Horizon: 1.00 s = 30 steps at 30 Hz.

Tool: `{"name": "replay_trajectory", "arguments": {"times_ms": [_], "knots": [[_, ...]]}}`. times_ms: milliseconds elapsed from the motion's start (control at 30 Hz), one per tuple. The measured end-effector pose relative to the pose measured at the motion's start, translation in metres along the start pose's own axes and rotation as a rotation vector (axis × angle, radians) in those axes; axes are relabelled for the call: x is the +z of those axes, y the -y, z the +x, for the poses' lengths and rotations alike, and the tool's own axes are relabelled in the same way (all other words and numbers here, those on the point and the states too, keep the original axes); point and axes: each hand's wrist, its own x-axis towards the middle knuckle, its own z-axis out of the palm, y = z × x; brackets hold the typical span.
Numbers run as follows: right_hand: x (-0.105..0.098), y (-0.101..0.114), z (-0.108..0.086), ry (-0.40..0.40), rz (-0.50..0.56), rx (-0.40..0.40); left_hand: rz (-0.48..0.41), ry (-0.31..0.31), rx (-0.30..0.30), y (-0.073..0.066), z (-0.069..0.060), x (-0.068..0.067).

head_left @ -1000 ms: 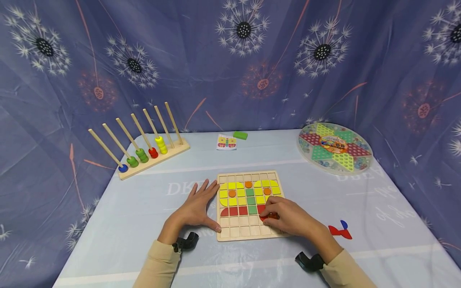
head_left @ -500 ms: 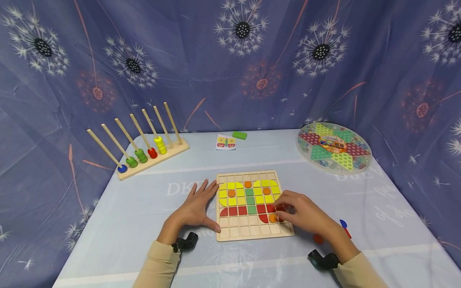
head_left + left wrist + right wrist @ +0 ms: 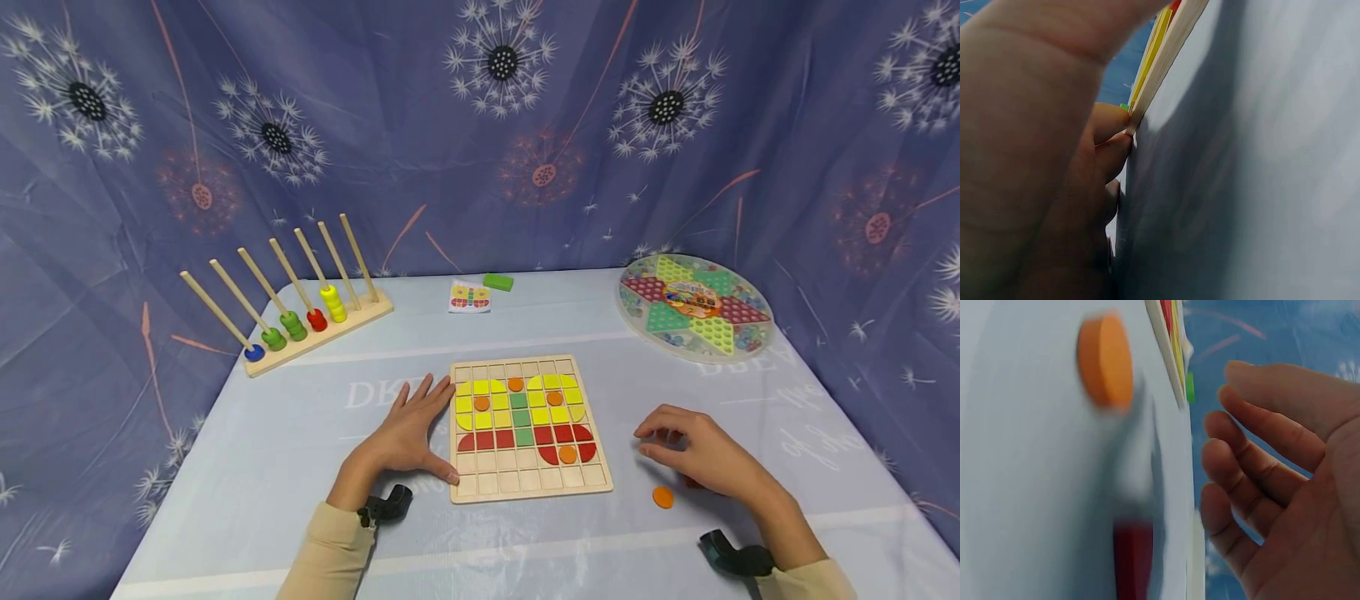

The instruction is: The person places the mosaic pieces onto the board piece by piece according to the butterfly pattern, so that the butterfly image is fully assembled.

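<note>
A wooden grid board lies on the table, with yellow, green, red and orange flat pieces set in a butterfly-like pattern. My left hand rests with spread fingers along its left edge, thumb near the lower left corner. To the right of the board, my right hand hovers over the table, fingers loosely bent and holding nothing. Just below it lies an orange round piece. A dark red piece shows on the table in the right wrist view; the head view hides most of it under the hand.
A small picture card and a green block lie at the back. A peg stand with coloured beads is at the back left. A round star-patterned game board lies at the back right.
My right hand has let go of a red piece on the board's right side and moved off to the right. The orange round piece is now uncovered. My left hand has stayed still.
</note>
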Motion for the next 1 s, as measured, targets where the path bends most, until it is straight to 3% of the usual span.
{"name": "replay_trajectory", "arguments": {"times_ms": [100, 300, 600, 767, 1000], "knots": [[-0.007, -0.008, -0.012, 0.001, 0.007, 0.012, -0.005, 0.003, 0.001, 0.0, 0.0, -0.001], [-0.009, -0.015, -0.029, 0.076, 0.044, 0.01, -0.005, 0.0, -0.007, 0.0, -0.001, -0.002], [-0.024, -0.04, -0.055, -0.137, -0.112, 0.146, -0.009, -0.002, 0.011, 0.0, -0.001, -0.001], [-0.031, -0.048, -0.063, -0.103, -0.148, 0.238, -0.01, 0.006, 0.001, 0.0, 0.0, -0.001], [-0.033, -0.05, -0.071, -0.113, -0.119, 0.08, -0.01, 0.007, 0.008, 0.001, -0.001, -0.002]]}}
